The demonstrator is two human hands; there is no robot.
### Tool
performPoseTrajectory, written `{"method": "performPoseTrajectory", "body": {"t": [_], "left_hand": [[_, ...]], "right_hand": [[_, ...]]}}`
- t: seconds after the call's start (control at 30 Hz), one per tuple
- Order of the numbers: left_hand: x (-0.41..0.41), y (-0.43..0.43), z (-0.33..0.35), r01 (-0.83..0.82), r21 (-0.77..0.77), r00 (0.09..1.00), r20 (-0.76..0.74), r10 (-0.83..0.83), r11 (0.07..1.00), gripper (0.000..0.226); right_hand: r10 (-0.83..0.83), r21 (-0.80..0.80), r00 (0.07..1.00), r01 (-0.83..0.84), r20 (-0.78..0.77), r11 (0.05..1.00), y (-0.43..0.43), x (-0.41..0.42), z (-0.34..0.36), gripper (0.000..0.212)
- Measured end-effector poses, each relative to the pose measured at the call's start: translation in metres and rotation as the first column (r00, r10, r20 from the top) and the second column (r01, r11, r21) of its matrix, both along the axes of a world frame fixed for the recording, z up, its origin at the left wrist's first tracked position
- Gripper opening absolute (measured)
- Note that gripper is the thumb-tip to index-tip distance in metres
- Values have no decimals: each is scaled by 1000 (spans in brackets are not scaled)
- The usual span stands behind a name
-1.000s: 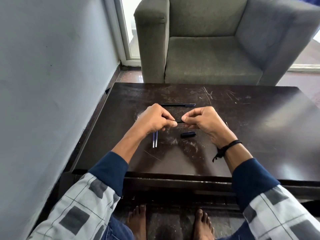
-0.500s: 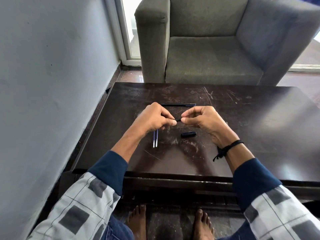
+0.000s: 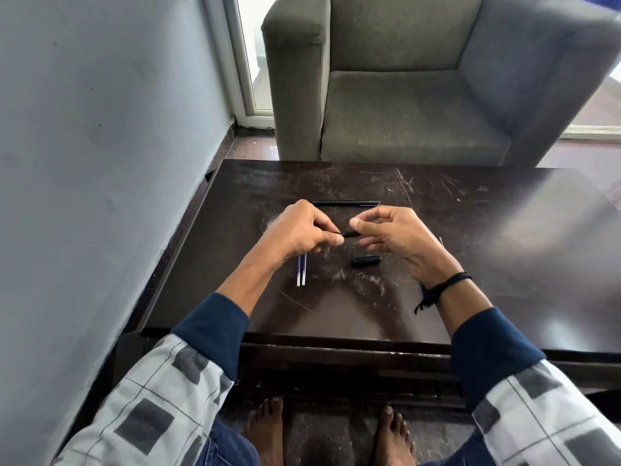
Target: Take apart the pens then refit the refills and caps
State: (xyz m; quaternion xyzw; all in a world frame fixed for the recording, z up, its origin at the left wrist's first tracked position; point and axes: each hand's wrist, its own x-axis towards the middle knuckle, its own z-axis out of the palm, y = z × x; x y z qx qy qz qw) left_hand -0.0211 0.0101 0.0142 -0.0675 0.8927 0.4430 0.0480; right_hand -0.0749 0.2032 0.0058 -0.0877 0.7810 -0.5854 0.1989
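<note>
My left hand (image 3: 295, 235) is clenched on a black pen piece (image 3: 347, 234), whose short dark end pokes out past my thumb and forefinger toward the right; how much of it runs back inside the fist I cannot tell; my right hand (image 3: 395, 238) hangs just beside that end with the grip released, thumb and forefinger parted and nothing between them. I judge I am in the dismantling half, or right at the turn into refitting; two refills (image 3: 301, 269) lie side by side on the tabletop (image 3: 504, 264) under my left wrist, partly hidden by it, and a loose black cap (image 3: 366, 261) lies near, below my right fingers. Another pen (image 3: 346, 203) lies crosswise farther off, beyond both hands; whether it is whole I cannot tell. The next move calls for my right fingers to close on the exposed end and pull or twist it in line with the barrel; or else to reach down for the cap. Nothing blocks either path; my left forearm does cover the refills' upper ends, so I would have to shift it to lift one cleanly; an armchair (image 3: 420, 95) stands well behind the tabletop.
</note>
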Motion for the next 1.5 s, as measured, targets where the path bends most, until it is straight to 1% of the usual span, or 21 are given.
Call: {"method": "performPoseTrajectory", "body": {"t": [0.07, 0.17, 0.27, 0.37, 0.53, 0.57, 0.7, 0.77, 0.9, 0.97, 1.03, 1.13, 1.23, 1.3, 1.37, 1.43, 1.5], "left_hand": [[0, 0, 0, 5, -9, 1000, 2, -5, 1000, 7], [0, 0, 0, 7, -22, 1000, 6, -7, 1000, 9], [0, 0, 1, 4, -1, 1000, -3, -4, 1000, 6], [0, -1, 0, 3, -6, 1000, 0, -3, 1000, 5], [-1, 1, -1, 8, -16, 1000, 8, -8, 1000, 10], [-1, 0, -1, 6, -10, 1000, 7, -6, 1000, 10], [0, 0, 0, 6, -16, 1000, 6, -6, 1000, 6], [0, 1, 0, 8, -27, 1000, 6, -8, 1000, 7], [0, 1, -2, 6, -21, 1000, 0, -6, 1000, 6], [0, 0, -2, 3, -15, 1000, -8, -3, 1000, 5], [0, 0, -1, 0, -12, 1000, -11, 0, 1000, 6], [0, 0, -1, 1, -19, 1000, -11, -2, 1000, 6], [0, 0, -1, 8, -32, 1000, -6, -8, 999, 8], [0, -1, -1, 6, -23, 1000, -5, -6, 1000, 7], [-1, -1, -1, 8, -18, 1000, -6, -8, 1000, 7], [-1, -1, -1, 12, -22, 1000, -7, -12, 1000, 8], [-1, -1, -1, 13, -30, 1000, -7, -14, 999, 9]], "right_hand": [[-1, 14, 1000, 1, 4, 1000, -2, 0, -2, 18], [23, 23, 999, -22, -36, 999, -1, -1, -3, 11], [46, 5, 998, -45, -37, 999, 1, -2, 0, 17], [8, 11, 1000, -8, -7, 1000, 0, -1, -2, 24], [17, 9, 1000, -17, -20, 1000, 0, -1, -1, 13], [27, 4, 999, -27, -26, 1000, 1, -1, 1, 14], [34, 22, 999, -34, -19, 999, 2, -1, 1, 26], [31, 41, 1000, -31, -4, 999, 0, 0, -1, 24], [69, 12, 998, -69, -7, 998, 0, -2, -2, 15], [89, 12, 996, -89, -9, 996, 1, -3, -2, 21], [68, 32, 998, -68, -6, 997, 0, -3, -3, 24], [32, 33, 999, -32, -5, 999, -2, -2, -4, 18], [48, 11, 999, -48, -22, 999, 0, -3, -3, 8], [65, 1, 998, -65, -27, 998, 1, -3, -3, 15], [42, -2, 999, -42, -14, 999, 1, -3, -3, 21], [17, -2, 1000, -17, -1, 1000, 0, -3, -4, 20], [21, -2, 1000, -21, -4, 1000, -2, -2, -4, 14]]}}
